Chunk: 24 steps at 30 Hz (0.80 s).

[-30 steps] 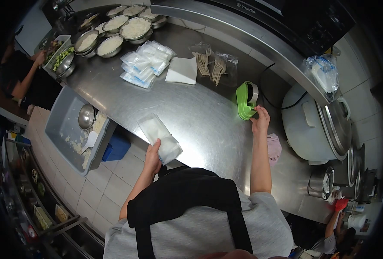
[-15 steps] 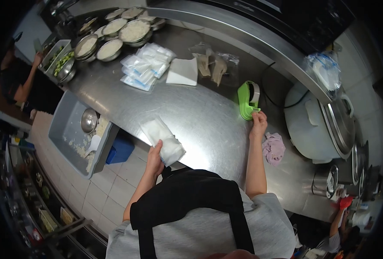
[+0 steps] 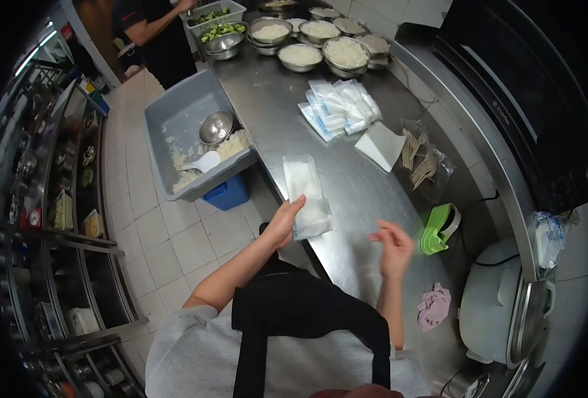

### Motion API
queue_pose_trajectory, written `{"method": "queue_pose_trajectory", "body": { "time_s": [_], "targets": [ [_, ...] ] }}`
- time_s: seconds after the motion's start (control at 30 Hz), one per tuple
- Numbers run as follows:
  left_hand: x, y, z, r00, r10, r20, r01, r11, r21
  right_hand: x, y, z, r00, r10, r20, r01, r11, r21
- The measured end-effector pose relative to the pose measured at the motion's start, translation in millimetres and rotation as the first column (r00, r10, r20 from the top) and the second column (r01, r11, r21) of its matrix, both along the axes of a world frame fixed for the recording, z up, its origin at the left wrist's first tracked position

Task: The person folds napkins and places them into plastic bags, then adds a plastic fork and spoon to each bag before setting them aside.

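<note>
My left hand (image 3: 285,222) grips the lower left side of a clear plastic packet (image 3: 307,192) with white contents, holding it over the near edge of the steel counter. To its right my right hand (image 3: 395,249) is raised above the counter, fingers bent and drawn towards the thumb, their tips blurred. Anything between those fingertips is too small to make out. A green tape dispenser (image 3: 436,230) stands just right of that hand, apart from it. Several similar packets (image 3: 342,109) lie piled farther back, beside a stack of white sheets (image 3: 381,146).
Rice-filled bowls (image 3: 346,53) stand at the back. A grey tub (image 3: 163,179) holds rice, a metal bowl and a white scoop. Bagged wooden utensils (image 3: 423,167), a pink cloth (image 3: 434,307) and a large cooker (image 3: 489,302) are on the right. Another person (image 3: 158,43) stands beyond the tub.
My right hand has left the tape dispenser and moved towards the packet. My left hand still holds the packet. The camera view has turned left.
</note>
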State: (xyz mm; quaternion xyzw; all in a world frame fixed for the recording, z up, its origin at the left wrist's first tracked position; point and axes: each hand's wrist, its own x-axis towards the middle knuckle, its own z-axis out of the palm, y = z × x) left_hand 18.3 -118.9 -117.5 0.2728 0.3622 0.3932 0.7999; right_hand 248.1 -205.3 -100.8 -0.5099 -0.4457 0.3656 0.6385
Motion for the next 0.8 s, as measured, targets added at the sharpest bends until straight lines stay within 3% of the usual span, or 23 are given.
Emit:
{"method": "queue_pose_trajectory", "body": {
  "time_s": [0.03, 0.07, 0.1, 0.17, 0.23, 0.27, 0.37, 0.5, 0.57, 0.63, 0.7, 0.73, 0.77, 0.8],
  "targets": [
    [-1.1, 1.0, -0.7, 1.0, 0.015, 0.009, -0.016, 0.999, 0.035, -25.7, 10.5, 16.9, 0.987, 0.141, 0.082, -0.137, 0.989, -0.054],
    [-3.6, -2.7, -2.7, 0.999, 0.034, 0.016, -0.035, 0.998, 0.061, -47.3, 18.3, 30.2, 0.946, 0.322, -0.043, -0.325, 0.942, -0.085],
    [-5.4, -2.4, -4.2, 0.999, 0.053, 0.014, -0.054, 0.996, 0.074, -66.8, 29.6, 42.1, 0.903, 0.429, -0.019, -0.429, 0.902, -0.052],
    [-9.0, -6.3, -6.7, 0.988, 0.145, -0.059, -0.139, 0.985, 0.1, -90.5, 54.0, 35.2, 0.891, 0.453, 0.005, -0.453, 0.891, -0.044],
    [-14.3, -13.0, 17.0, 0.987, 0.155, -0.051, -0.149, 0.982, 0.115, -107.1, 76.4, 19.8, 0.925, 0.358, 0.13, -0.356, 0.934, -0.04],
    [-15.8, -14.0, 18.8, 0.974, 0.203, -0.099, -0.186, 0.97, 0.156, -113.0, 83.5, 12.4, 0.922, 0.371, 0.111, -0.368, 0.929, -0.045],
    [-23.1, -13.8, 14.8, 0.965, 0.246, -0.096, -0.23, 0.962, 0.15, -128.8, 94.4, 5.4, 0.924, 0.338, 0.178, -0.334, 0.941, -0.055],
    [-27.5, -2.3, -3.0, 0.922, 0.312, -0.23, -0.232, 0.92, 0.317, -137.3, 109.9, 10.1, 0.88, 0.303, 0.365, -0.298, 0.952, -0.071],
    [-36.4, 5.7, -16.2, 0.927, 0.302, -0.222, -0.245, 0.937, 0.249, -136.6, 119.8, 6.5, 0.663, 0.316, 0.679, -0.191, 0.948, -0.256],
    [-45.2, 18.1, -20.2, 0.954, 0.256, -0.154, -0.221, 0.952, 0.211, -137.8, 130.5, -11.5, 0.631, 0.245, 0.736, -0.09, 0.966, -0.244],
    [-50.5, 24.1, -12.4, 0.947, 0.309, -0.083, -0.299, 0.947, 0.119, -134.9, 138.3, -43.5, 0.8, 0.328, 0.502, -0.258, 0.944, -0.206],
    [-53.9, 30.4, -16.7, 0.934, 0.351, -0.067, -0.345, 0.934, 0.089, -137.6, 139.7, -64.1, 0.799, 0.329, 0.504, -0.257, 0.944, -0.21],
    [-58.7, 39.8, -21.1, 0.934, 0.352, -0.064, -0.346, 0.934, 0.084, -140.5, 140.3, -84.4, 0.858, 0.478, 0.188, -0.422, 0.864, -0.273],
    [-65.8, 47.2, -26.5, 0.929, 0.362, -0.081, -0.36, 0.932, 0.042, -143.0, 137.2, -97.0, 0.809, 0.567, -0.154, -0.586, 0.761, -0.276]
  ]
}}
